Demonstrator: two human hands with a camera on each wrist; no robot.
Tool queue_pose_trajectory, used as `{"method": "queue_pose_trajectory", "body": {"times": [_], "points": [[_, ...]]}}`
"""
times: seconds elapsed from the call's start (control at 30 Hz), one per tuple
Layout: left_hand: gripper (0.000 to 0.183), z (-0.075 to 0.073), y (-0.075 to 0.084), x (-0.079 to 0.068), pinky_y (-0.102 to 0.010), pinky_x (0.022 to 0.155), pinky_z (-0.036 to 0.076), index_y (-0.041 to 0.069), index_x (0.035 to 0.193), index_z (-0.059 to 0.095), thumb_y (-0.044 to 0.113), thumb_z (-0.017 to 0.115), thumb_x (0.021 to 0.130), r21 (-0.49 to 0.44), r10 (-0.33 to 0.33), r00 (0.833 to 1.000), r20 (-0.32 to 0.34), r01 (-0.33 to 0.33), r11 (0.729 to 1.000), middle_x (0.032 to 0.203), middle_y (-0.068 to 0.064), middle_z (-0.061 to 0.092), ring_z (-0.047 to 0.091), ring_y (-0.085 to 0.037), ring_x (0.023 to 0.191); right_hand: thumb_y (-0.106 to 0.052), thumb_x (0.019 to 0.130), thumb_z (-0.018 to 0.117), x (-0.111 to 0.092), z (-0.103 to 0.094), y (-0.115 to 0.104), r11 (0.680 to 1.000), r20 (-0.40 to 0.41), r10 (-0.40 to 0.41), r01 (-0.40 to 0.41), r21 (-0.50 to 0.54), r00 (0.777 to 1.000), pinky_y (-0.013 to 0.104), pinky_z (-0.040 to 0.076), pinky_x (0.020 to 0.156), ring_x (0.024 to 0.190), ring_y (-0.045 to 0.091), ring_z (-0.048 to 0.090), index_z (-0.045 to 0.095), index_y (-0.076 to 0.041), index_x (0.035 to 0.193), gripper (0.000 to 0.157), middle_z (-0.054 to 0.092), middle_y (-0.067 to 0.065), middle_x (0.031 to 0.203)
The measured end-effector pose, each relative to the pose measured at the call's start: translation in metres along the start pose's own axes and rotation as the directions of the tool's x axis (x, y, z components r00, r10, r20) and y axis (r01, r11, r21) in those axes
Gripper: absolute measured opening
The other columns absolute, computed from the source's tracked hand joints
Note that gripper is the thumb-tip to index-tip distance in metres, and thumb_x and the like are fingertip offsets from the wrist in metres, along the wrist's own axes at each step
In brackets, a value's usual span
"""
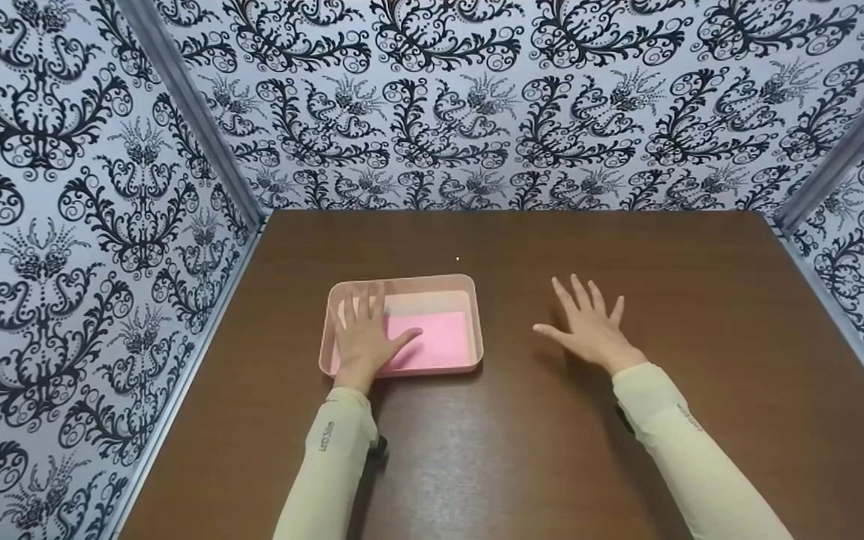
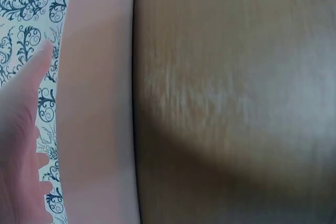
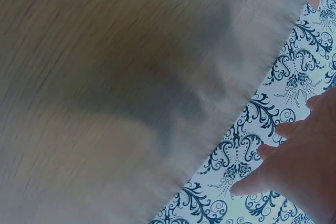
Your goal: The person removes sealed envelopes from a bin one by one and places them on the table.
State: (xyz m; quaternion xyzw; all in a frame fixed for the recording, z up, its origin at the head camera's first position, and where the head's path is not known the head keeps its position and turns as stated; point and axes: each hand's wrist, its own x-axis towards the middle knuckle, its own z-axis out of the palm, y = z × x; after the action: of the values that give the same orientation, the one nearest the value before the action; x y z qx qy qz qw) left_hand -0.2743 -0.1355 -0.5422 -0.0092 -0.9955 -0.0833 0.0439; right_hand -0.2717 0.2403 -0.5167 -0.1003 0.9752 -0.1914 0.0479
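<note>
A shallow pale pink tray (image 1: 475, 330) with rounded corners sits left of centre on the brown table. Inside it lies a flat, bright pink rectangular piece (image 1: 443, 337), whose material I cannot tell; its left part is hidden by my hand. My left hand (image 1: 363, 337) is spread over the tray's left side, palm down and holding nothing. In the left wrist view, the left hand (image 2: 18, 140) appears beyond the tray wall (image 2: 97, 103). To the right of the tray, my right hand (image 1: 589, 330) hovers over the table with fingers spread, likewise holding nothing.
The brown wooden table (image 1: 514, 450) is bounded at the back and sides by walls with black-and-white scroll patterns (image 1: 462, 112). Grey strips (image 1: 192, 112) run along the wall corners. Pale sleeves (image 1: 327, 465) cover both forearms.
</note>
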Motion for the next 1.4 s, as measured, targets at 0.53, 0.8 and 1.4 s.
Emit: {"method": "queue_pose_trajectory", "body": {"times": [0.53,0.8,1.4], "points": [[0.103,-0.002,-0.025,-0.004,-0.068,0.121,0.007,0.018,0.159,0.023,0.076,0.057,0.081,-0.08,-0.06,0.996,-0.072,0.054,0.995,0.165,-0.016,0.022,0.017,-0.04,0.154,-0.077,0.088,0.043,0.0,0.006,0.004,1.0,0.002,0.006,-0.006,-0.008,1.0,0.079,-0.012,0.109,0.152,0.05,-0.001,0.006,-0.022,0.162,0.099,-0.001,0.02,0.168],[0.101,-0.005,-0.04,-0.006,-0.062,0.123,0.015,0.013,0.16,0.017,0.066,0.06,0.086,-0.114,-0.109,0.993,-0.042,0.103,0.988,0.166,-0.017,0.018,0.018,-0.043,0.152,-0.071,0.091,0.049,0.0,0.008,0.005,1.0,0.0,0.007,-0.007,-0.002,1.0,0.079,-0.014,0.109,0.152,0.05,-0.001,0.006,-0.022,0.162,0.096,-0.001,0.02,0.168],[0.074,-0.002,-0.056,-0.014,-0.057,0.101,0.049,0.017,0.158,0.026,0.034,0.061,0.095,-0.211,-0.219,0.971,-0.1,0.194,0.958,0.162,-0.011,0.033,0.039,-0.034,0.145,-0.071,0.091,0.047,-0.001,0.01,0.006,1.0,0.008,0.013,-0.013,0.013,1.0,0.079,-0.01,0.11,0.152,0.05,0.0,0.006,-0.022,0.162,0.095,0.001,0.019,0.168]]}}
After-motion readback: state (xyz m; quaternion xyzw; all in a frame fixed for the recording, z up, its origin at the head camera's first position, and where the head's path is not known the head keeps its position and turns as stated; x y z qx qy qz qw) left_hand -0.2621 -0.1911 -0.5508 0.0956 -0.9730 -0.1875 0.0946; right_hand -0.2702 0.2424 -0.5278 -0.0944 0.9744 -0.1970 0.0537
